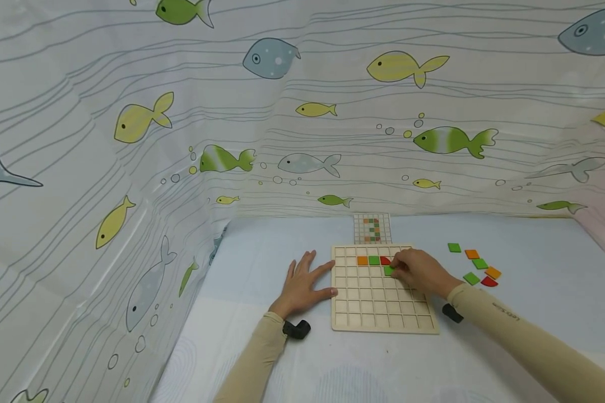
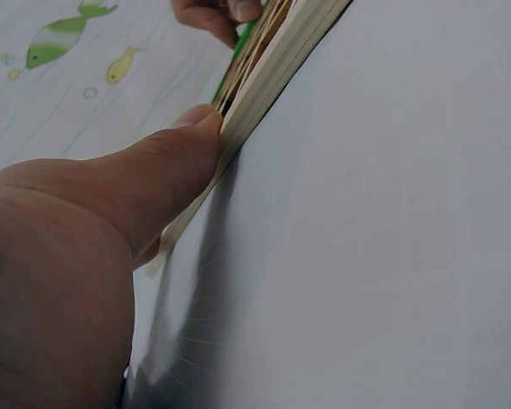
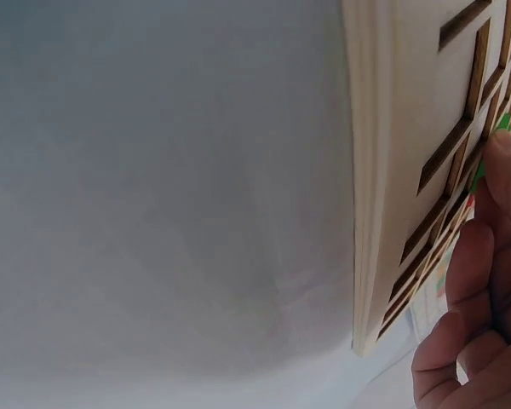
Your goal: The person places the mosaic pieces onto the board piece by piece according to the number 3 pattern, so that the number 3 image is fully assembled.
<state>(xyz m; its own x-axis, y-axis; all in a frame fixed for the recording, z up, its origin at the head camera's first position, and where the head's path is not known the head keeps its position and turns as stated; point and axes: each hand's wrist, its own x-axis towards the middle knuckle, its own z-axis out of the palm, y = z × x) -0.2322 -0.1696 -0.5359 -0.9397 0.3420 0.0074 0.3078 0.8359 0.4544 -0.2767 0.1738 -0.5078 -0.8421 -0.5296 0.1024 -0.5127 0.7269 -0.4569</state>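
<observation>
Green tile (image 1: 389, 271) pinched in my right hand (image 1: 419, 271), just below the red piece (image 1: 385, 261).
Head view: the tile lies left of my right hand, the nearer one; bare cells (image 1: 366, 302) spread below and leftward on the board (image 1: 383, 329) — my left hand (image 1: 301, 291) fans wide at its left edge. Left wrist: my thumb touches that edge. Right wrist: thumb and finger grip the tile — whether it's seated, I can't tell.

Table (image 1: 257, 246), pale blue and white surface. Directly on it: wooden grid board (image 1: 378, 308); printed card (image 1: 372, 228) at board's far edge; loose tiles (image 1: 480, 263) to the right: three green, two orange, one red.
</observation>
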